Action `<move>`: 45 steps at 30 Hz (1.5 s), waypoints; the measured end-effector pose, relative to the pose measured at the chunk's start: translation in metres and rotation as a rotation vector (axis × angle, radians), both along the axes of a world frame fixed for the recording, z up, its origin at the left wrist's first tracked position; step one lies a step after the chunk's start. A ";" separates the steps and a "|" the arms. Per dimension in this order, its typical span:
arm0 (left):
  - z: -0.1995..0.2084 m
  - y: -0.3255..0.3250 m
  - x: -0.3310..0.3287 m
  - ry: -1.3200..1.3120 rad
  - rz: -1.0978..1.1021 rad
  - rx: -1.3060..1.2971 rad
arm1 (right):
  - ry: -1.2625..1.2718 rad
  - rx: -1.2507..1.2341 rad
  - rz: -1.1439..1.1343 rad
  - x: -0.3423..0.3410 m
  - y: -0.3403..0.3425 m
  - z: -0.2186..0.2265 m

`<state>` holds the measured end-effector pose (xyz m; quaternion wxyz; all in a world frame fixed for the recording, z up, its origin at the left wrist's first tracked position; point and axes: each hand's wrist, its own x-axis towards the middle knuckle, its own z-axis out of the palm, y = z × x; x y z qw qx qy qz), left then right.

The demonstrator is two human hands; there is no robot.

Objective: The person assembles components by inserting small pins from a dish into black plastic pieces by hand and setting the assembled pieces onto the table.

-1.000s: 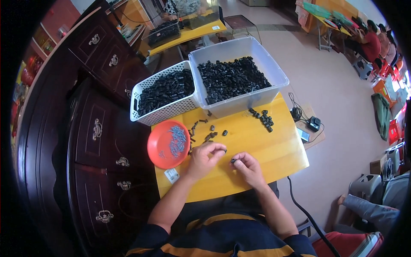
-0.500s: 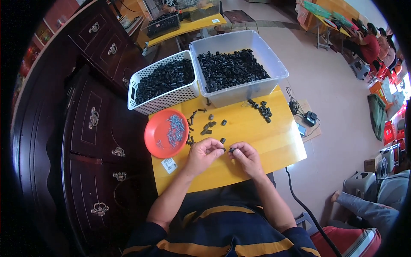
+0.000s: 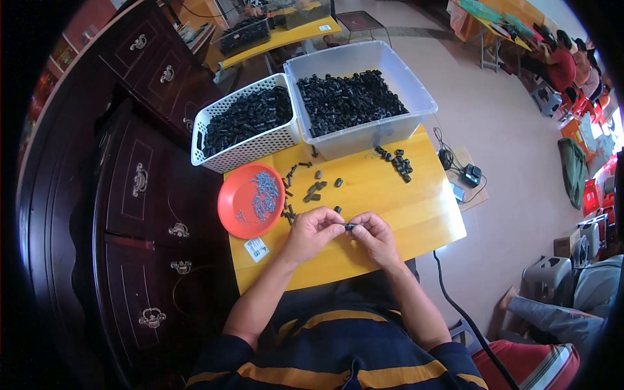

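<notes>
My left hand (image 3: 310, 236) and my right hand (image 3: 376, 240) meet above the near part of the yellow table (image 3: 416, 218). Both pinch small black plastic parts (image 3: 350, 227) that touch end to end between the fingertips; their exact shape is mostly hidden. Just beyond the fingers lies a short black cylinder (image 3: 337, 210). Several dark stubby pieces (image 3: 315, 190) are scattered farther off. Left of them, thin black bolt-like pieces (image 3: 288, 177) lie beside a red plate (image 3: 227, 220) of small silvery screws (image 3: 264, 195).
A white perforated basket (image 3: 260, 143) and a clear plastic tub (image 3: 419, 112), both full of black parts, stand at the table's far side. More black pieces (image 3: 402, 166) sit at right. A dark wooden cabinet (image 3: 130, 260) borders the left. People (image 3: 560, 65) sit at another table far right.
My hands have drawn together. The parts in the two hands were apart before and touch now. The view has shifted slightly.
</notes>
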<state>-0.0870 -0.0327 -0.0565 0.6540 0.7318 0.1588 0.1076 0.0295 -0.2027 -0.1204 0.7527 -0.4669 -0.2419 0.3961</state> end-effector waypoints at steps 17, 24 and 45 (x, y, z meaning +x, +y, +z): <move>-0.007 0.008 0.001 0.007 -0.068 -0.177 | 0.014 0.003 0.025 0.000 -0.001 0.001; 0.001 0.008 -0.003 0.042 -0.072 -0.169 | 0.003 0.041 0.065 0.000 0.000 -0.001; 0.001 0.004 -0.002 0.070 -0.019 -0.118 | -0.027 0.067 0.046 -0.001 0.003 -0.005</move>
